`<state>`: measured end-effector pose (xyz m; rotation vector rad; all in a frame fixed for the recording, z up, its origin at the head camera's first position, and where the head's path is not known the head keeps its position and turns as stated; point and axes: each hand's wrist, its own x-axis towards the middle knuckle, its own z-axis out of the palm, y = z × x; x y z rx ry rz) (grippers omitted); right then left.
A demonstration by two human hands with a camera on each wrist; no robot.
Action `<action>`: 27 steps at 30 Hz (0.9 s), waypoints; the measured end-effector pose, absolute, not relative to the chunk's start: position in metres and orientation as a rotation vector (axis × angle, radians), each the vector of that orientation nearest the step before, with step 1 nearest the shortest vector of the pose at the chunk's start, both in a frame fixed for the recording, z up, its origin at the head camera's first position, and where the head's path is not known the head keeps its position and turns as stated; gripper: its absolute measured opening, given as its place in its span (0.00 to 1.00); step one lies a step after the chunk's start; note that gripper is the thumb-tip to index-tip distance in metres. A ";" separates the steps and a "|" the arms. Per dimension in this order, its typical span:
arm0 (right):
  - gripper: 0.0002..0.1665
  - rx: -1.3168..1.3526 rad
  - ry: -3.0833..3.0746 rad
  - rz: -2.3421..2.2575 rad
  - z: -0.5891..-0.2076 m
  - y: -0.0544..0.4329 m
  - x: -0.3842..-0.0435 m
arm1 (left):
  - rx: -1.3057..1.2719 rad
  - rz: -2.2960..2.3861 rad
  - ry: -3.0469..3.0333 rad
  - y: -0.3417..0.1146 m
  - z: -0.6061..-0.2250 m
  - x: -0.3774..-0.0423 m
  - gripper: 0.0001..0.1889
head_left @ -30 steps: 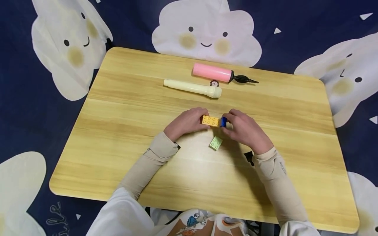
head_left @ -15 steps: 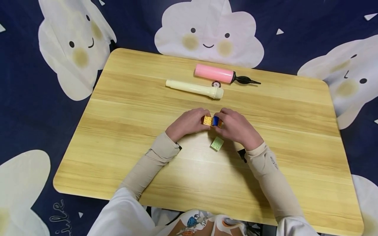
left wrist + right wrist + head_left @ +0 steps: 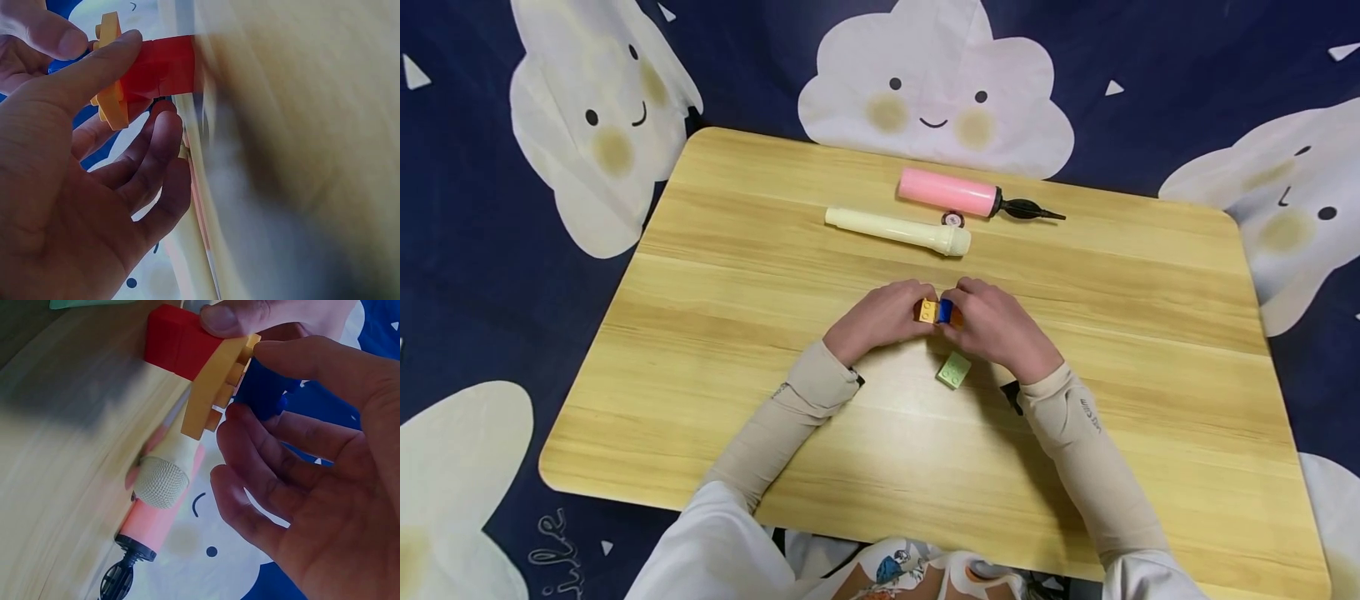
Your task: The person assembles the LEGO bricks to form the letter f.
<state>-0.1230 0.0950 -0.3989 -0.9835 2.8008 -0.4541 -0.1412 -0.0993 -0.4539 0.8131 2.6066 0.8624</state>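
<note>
My left hand (image 3: 883,321) holds a small stack of toy building bricks a little above the table. Red bricks (image 3: 174,65) form its lower part, and a longer yellow brick (image 3: 205,397) lies across the top, its ends overhanging. Between thumb and fingers my right hand (image 3: 1003,332) pinches a blue brick (image 3: 259,390) at the studded top of the yellow one. From the head view, blue covers the middle of the yellow brick, with some studs showing to its left. A light green brick (image 3: 953,370) lies on the table just in front of the hands.
Beyond the hands, a cream toy microphone (image 3: 898,232) lies on the wooden table (image 3: 700,333). Behind it are a pink hand pump (image 3: 947,192) with a black nozzle and a small round dark-rimmed disc (image 3: 952,219). A dark blue cloud-print cloth (image 3: 760,67) surrounds the table.
The right hand has moved left, bringing the blue brick from the yellow brick's right end over its studs. The left hand keeps its hold; the whole head view has shifted slightly.
</note>
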 end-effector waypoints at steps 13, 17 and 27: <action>0.18 -1.005 2.814 -0.437 -0.403 0.090 -0.126 | 0.830 0.862 2.606 -0.099 -0.455 -0.142 0.14; 0.16 -1.008 2.806 -0.425 -0.402 0.088 -0.127 | 0.820 0.862 2.611 -0.100 -0.454 -0.141 0.13; 0.16 -0.975 2.797 -0.417 -0.400 0.088 -0.127 | 0.848 0.845 2.608 -0.098 -0.456 -0.143 0.14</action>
